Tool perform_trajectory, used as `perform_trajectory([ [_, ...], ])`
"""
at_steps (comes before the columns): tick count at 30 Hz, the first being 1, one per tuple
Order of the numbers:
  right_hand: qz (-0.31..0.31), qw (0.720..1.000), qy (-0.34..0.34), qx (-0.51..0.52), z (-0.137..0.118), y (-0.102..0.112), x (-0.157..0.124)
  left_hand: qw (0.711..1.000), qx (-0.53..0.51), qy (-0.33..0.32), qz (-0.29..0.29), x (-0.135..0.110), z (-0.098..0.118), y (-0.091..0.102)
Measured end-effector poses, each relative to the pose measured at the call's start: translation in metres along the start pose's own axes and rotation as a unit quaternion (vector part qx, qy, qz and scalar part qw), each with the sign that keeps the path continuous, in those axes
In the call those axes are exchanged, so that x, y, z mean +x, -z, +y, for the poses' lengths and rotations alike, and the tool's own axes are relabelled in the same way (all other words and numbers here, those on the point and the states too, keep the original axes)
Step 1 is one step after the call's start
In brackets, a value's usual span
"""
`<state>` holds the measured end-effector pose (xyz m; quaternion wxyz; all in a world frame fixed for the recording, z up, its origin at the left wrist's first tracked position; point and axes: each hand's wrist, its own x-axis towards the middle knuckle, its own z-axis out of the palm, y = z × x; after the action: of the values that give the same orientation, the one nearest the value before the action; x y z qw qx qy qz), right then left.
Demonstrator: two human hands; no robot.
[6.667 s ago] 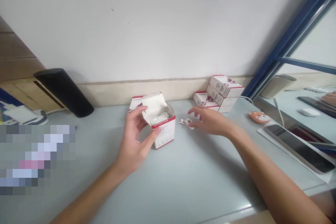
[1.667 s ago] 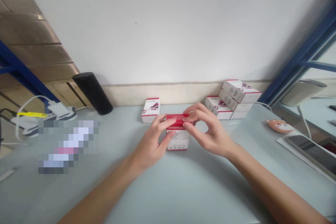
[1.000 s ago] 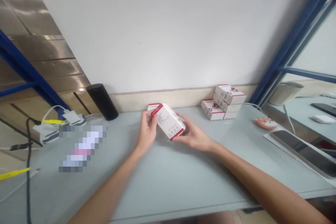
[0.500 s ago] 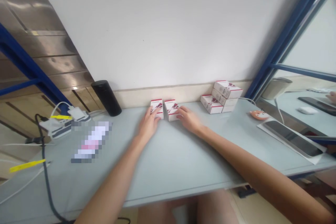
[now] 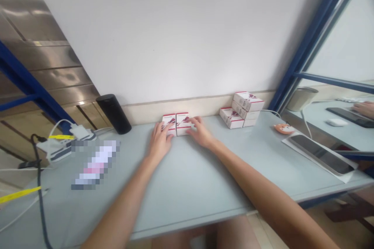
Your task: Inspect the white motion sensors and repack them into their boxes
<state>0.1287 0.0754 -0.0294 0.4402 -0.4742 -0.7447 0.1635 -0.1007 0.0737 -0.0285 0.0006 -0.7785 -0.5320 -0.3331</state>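
Two small white-and-red boxes stand side by side at the back of the pale table (image 5: 189, 179), near the wall: a left box (image 5: 169, 121) and a right box (image 5: 182, 121). My left hand (image 5: 159, 142) lies with fingers stretched out, its tips touching the left box. My right hand (image 5: 200, 133) rests with fingers extended against the right box's right side and front. Neither hand grips a box.
A stack of similar boxes (image 5: 242, 109) stands at the back right. A black cylinder (image 5: 113, 113) leans at the back left beside a power strip with cables (image 5: 62, 140). An orange figurine (image 5: 284, 128) and a dark tablet on paper (image 5: 321, 153) lie right. Another person's hand (image 5: 365, 108) shows beyond the blue frame.
I closed the opened box, lifted and turned it, then set it down beside the other box at the back. Both hands now rest flat against the pair.
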Motion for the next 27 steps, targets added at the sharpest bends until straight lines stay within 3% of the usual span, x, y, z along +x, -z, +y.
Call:
perform_trajectory([
  [4,0.080,0.992,-0.060,0.079,-0.011,0.039,-0.020,0.999,0.027,0.002,0.044,-0.006,0.019,-0.001],
  [8,0.122,0.924,-0.221,0.288,-0.029,0.068,-0.070,0.997,0.035,-0.008,0.065,-0.009,0.035,-0.004],
  [11,0.119,0.929,-0.259,0.236,-0.035,0.077,-0.117,0.996,0.049,-0.014,0.066,-0.010,0.041,-0.004],
  [15,0.162,0.929,-0.235,0.235,-0.033,0.078,-0.158,0.996,0.056,-0.016,0.069,-0.011,0.042,-0.003],
  [17,0.202,0.935,-0.208,0.203,-0.032,0.076,-0.158,0.996,0.057,-0.014,0.071,-0.011,0.041,-0.003],
  [20,0.214,0.958,-0.150,0.114,-0.034,0.067,-0.135,0.996,0.057,-0.013,0.068,-0.011,0.039,-0.005],
  [27,0.123,0.992,-0.003,-0.023,-0.045,0.039,-0.066,0.996,0.056,-0.011,0.070,-0.010,0.037,-0.005],
])
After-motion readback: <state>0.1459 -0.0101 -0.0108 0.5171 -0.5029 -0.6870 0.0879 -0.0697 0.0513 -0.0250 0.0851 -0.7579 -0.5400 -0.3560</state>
